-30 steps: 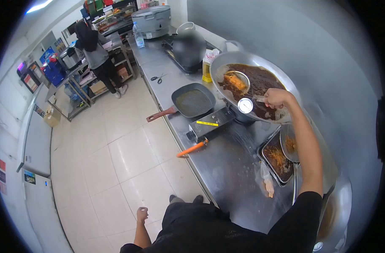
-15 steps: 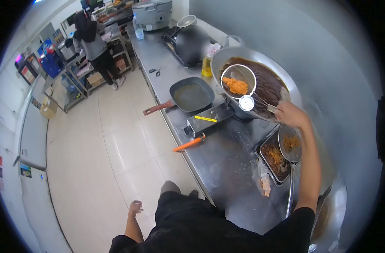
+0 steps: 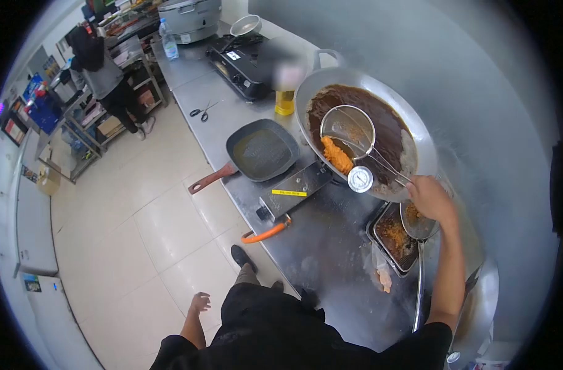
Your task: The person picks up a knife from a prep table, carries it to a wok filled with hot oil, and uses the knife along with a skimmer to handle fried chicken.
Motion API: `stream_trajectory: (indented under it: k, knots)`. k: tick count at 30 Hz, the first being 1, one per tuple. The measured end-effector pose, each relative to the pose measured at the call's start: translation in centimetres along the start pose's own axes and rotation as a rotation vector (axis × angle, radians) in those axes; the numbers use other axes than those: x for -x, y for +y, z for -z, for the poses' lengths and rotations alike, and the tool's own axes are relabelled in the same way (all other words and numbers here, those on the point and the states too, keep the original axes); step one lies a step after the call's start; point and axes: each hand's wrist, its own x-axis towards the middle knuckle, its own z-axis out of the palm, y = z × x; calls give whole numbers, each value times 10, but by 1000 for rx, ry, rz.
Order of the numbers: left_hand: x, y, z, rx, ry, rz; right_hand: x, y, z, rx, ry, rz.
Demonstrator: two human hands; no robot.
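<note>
My right hand (image 3: 431, 197) is closed round the handle of a wire mesh strainer (image 3: 348, 126), held over a wide metal wok (image 3: 411, 111) of dark brown oil (image 3: 386, 117). A few crumbs cling to the mesh. Just beside the strainer's lower rim lies an orange-brown fried chicken piece (image 3: 337, 155), near the wok's near wall. A round dial thermometer (image 3: 360, 179) sits at that rim. My left hand (image 3: 200, 302) hangs over the floor with fingers loosely apart, holding nothing.
Right of the burner (image 3: 294, 191) stand a crumb-filled wire basket tray (image 3: 380, 237) and a second strainer (image 3: 426, 229). A square frying pan (image 3: 263, 151), scissors (image 3: 204, 112), an oil bottle (image 3: 284, 103) and an orange hose (image 3: 266, 234) lie leftward. Another person (image 3: 102, 68) stands at far shelves.
The chicken piece was inside the strainer and is now outside it, at its lower edge. The view has shifted, and a shoe now shows on the floor ahead of me.
</note>
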Motion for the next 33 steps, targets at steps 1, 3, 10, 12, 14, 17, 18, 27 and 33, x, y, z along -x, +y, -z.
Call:
stream_trajectory:
  k: [1, 3, 10, 12, 14, 17, 18, 27, 33]
  knots:
    - [-11, 19, 4, -1, 14, -22, -7, 1, -3, 16, 27, 2]
    - [-28, 59, 11, -37, 3, -38, -18, -3, -1, 25, 52, -26]
    - [-76, 159, 35, -74, -6, -67, -63, -1, 15, -61, -12, -131]
    - [-86, 172, 41, -76, -40, -62, -73, 12, 24, -93, -22, -192]
    - [-95, 177, 49, -83, -53, -41, -81, 17, 37, -121, -32, -300]
    - [-106, 188, 53, -104, -66, -10, -88, 63, 36, 117, 101, -327]
    - [-111, 189, 56, -110, -78, -7, -88, 69, 37, 259, 146, -374]
    - [-144, 207, 75, -84, -101, 10, -108, 79, 22, 762, -27, -551]
    - [-142, 221, 85, -54, -106, 55, -141, 36, -9, 519, -219, -355]
